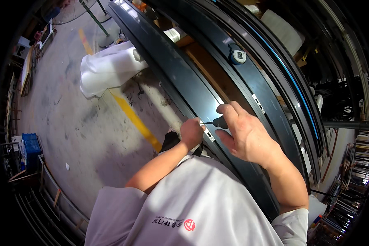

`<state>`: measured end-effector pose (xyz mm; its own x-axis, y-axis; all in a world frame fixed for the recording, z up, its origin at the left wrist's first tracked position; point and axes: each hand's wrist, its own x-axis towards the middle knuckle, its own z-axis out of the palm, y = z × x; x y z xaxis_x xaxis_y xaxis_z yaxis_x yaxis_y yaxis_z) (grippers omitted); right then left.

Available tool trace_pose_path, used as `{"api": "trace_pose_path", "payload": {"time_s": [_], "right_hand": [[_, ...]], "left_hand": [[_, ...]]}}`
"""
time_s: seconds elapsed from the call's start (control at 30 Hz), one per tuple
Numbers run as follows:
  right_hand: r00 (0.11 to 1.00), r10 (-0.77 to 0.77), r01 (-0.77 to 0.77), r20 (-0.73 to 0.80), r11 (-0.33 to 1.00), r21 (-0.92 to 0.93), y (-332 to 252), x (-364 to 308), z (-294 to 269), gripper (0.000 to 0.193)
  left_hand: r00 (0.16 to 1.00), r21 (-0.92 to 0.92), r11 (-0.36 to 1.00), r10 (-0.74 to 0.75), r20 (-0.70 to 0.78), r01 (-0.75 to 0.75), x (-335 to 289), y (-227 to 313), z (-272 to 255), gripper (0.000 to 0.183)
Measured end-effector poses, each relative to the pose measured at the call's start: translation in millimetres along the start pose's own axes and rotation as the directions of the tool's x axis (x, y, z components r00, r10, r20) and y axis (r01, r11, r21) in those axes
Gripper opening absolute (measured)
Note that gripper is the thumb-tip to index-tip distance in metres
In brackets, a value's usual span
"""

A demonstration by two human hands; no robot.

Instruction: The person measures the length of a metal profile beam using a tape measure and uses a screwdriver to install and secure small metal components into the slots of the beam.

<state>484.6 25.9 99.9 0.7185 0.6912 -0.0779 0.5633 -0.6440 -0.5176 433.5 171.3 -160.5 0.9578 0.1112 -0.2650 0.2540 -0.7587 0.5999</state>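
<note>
My right hand [252, 137] is curled around the dark handle of a screwdriver [220, 122]. Its thin shaft points left, with the tip at the fingertips of my left hand [192, 133]. Those fingers are pinched together around a small bright piece too small to make out. Just beside them, a slotted silver metal plate [209, 135] sits on the near edge of a long dark metal profile [168, 67]. Another such plate [258, 103] is on the second dark profile [229, 67], beyond my right hand.
A round blue-and-white tape measure [238, 57] lies on the second profile. More long profiles [289, 74] are stacked to the right. White wrapped material [106, 69] lies on the floor at left, near a yellow line [135, 121]. A blue crate [30, 145] stands far left.
</note>
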Motion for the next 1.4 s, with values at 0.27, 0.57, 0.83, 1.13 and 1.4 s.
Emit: {"api": "trace_pose_path", "payload": {"time_s": [0.27, 0.57, 0.83, 1.13, 1.4], "right_hand": [[0.996, -0.074, 0.077, -0.039, 0.994, 0.074, -2, -5, 3, 0.039], [0.986, -0.164, 0.165, -0.013, 0.986, 0.011, 8, -11, -2, 0.05], [0.995, -0.099, 0.096, -0.019, 0.989, -0.115, 5, -6, 0, 0.047], [1.0, 0.016, -0.016, 0.005, 0.996, -0.084, 4, -10, -1, 0.037], [0.992, 0.03, 0.002, 0.125, 0.968, -0.252, -12, -9, -8, 0.045]], "left_hand": [[0.985, -0.106, 0.992, -0.09, -0.148, 0.075, -5, -4, 30, 0.021], [0.982, -0.072, 0.985, -0.163, -0.092, 0.157, 0, 7, 35, 0.021], [0.977, -0.08, 0.975, -0.211, -0.019, 0.208, 4, 8, 28, 0.022], [0.972, -0.093, 0.967, -0.236, 0.021, 0.237, 1, 15, 19, 0.021], [0.975, -0.083, 0.972, -0.221, -0.003, 0.22, 4, 5, 32, 0.021]]}}
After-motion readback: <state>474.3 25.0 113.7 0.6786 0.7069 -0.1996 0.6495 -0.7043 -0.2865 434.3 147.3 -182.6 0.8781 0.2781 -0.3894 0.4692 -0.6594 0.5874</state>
